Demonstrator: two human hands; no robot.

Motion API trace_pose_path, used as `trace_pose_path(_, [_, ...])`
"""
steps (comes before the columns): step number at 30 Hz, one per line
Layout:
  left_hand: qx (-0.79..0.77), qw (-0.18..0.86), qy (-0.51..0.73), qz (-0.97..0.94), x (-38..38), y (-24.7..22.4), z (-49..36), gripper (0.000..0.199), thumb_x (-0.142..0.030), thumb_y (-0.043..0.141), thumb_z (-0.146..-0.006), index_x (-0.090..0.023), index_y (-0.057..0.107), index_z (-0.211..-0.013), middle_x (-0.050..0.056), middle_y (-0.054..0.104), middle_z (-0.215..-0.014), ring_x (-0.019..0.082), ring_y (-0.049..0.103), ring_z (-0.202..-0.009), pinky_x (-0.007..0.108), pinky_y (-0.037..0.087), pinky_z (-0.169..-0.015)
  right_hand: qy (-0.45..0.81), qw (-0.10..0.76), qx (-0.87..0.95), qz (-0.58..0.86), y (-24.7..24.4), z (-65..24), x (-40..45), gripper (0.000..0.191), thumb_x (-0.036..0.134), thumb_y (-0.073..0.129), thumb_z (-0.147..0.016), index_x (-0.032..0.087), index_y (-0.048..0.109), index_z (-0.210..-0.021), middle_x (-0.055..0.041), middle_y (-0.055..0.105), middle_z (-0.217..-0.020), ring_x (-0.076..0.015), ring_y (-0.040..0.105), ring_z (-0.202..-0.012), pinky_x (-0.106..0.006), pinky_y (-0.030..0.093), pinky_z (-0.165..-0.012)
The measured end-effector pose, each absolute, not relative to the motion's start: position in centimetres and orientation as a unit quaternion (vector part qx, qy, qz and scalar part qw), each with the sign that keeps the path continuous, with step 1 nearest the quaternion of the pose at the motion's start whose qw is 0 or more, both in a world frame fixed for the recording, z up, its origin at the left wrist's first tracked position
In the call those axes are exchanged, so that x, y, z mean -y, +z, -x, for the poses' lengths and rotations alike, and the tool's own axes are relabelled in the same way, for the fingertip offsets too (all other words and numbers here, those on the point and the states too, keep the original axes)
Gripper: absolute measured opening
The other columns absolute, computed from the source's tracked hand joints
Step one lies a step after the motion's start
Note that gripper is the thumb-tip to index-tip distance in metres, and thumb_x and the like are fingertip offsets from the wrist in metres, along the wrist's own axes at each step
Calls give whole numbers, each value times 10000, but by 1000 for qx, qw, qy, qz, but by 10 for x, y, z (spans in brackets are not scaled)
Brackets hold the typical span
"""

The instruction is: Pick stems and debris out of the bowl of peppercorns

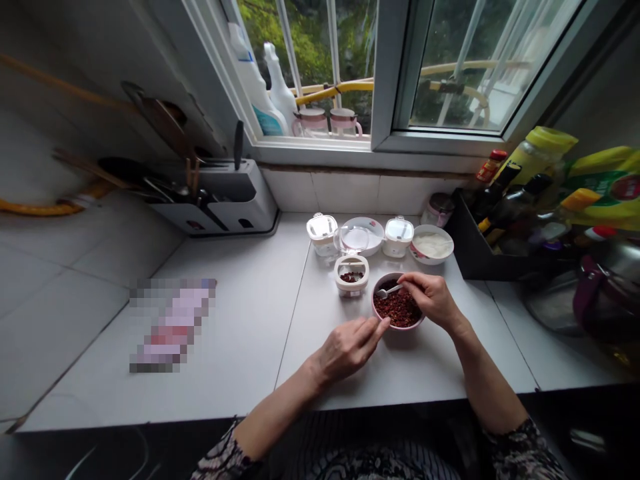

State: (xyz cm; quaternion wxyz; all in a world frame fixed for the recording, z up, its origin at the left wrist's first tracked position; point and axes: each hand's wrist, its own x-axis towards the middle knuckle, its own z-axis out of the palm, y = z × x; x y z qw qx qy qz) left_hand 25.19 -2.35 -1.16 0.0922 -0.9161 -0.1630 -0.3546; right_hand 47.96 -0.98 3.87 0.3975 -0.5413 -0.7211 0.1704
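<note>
My right hand (431, 299) is closed on the handle of a small white spoon (384, 293). The spoon's head rests over dark red dried bits, perhaps peppercorns (400, 311), inside a pinkish bowl (406, 328). At the bowl's left front rim, my left hand (350, 347) has its fingers together, steadying the rim with the fingertips. Just left of the bowl stands a small clear seasoning jar (351, 289) with its lid raised and some of the dark red bits inside. My right fingers partly cover the bowl's right rim.
Behind are two lidded seasoning jars (323, 245) (399, 248), a shallow dish (373, 250) and a bowl of white grains (433, 245). A utensil holder (245, 200) stands back left. A black box of bottles (473, 257) and a pot (555, 307) are at right. A blurred flat packet (175, 327) lies left.
</note>
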Motion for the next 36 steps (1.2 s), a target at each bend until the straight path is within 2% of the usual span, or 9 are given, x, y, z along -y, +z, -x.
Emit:
trace_pose_path(10, [138,106,-367,914,21,-18,-253,392,-50,423,-956,-20,445,-1347,95,665,-916,130,628,-673,251,534,-565,166,409,698,563,40,-479,10,180,228,542,-870,186,715,-846,-43,745,-735,-183,689,-632,-278,532,-630])
trace_pose_path(15, [124,105,-382,910,23,-19,-254,332,-53,444,-951,-5,503,-1274,136,660,-995,142,638,-723,262,539,-596,251,435,639,582,39,-481,9,175,285,571,-850,180,709,-826,-40,732,-687,-180,682,-619,-266,521,-599])
trace_pose_path(20, [127,101,-388,907,22,-19,-254,323,-63,445,-952,-28,524,-1264,133,656,-1025,142,630,-736,263,538,-615,347,475,555,589,41,-483,5,210,364,640,-778,164,702,-789,-47,722,-639,-173,654,-586,-268,507,-570])
trace_pose_path(22, [124,101,-390,907,21,-19,-254,335,-56,455,-944,-21,513,-1272,136,650,-1026,144,632,-740,264,537,-613,381,489,518,589,43,-486,4,229,380,670,-740,156,701,-775,-43,712,-610,-142,597,-511,-247,464,-501])
trace_pose_path(25, [125,103,-390,906,21,-19,-254,340,-54,445,-946,-27,511,-1278,138,648,-1038,147,630,-744,269,541,-620,424,502,470,590,46,-490,2,268,394,707,-685,143,705,-778,-34,700,-585,-69,402,-367,-212,296,-367])
trace_pose_path(27, [128,103,-390,906,21,-19,-254,330,-58,446,-949,-31,521,-1269,138,651,-1041,150,631,-750,272,546,-627,444,508,447,587,47,-491,2,293,405,723,-656,138,706,-777,-34,698,-583,-43,309,-340,-206,206,-343])
trace_pose_path(32, [125,103,-393,905,21,-19,-253,351,-51,463,-937,-38,511,-1284,158,638,-1088,179,656,-849,294,575,-695,464,512,428,583,48,-487,2,297,401,736,-624,137,704,-758,-33,688,-562,-37,287,-339,-205,180,-345])
trace_pose_path(36, [115,103,-392,907,20,-19,-254,337,-49,447,-943,-29,515,-1272,159,646,-1062,182,667,-843,301,590,-702,442,515,441,587,47,-484,3,272,387,722,-637,138,701,-745,-30,683,-556,-42,310,-351,-204,182,-351])
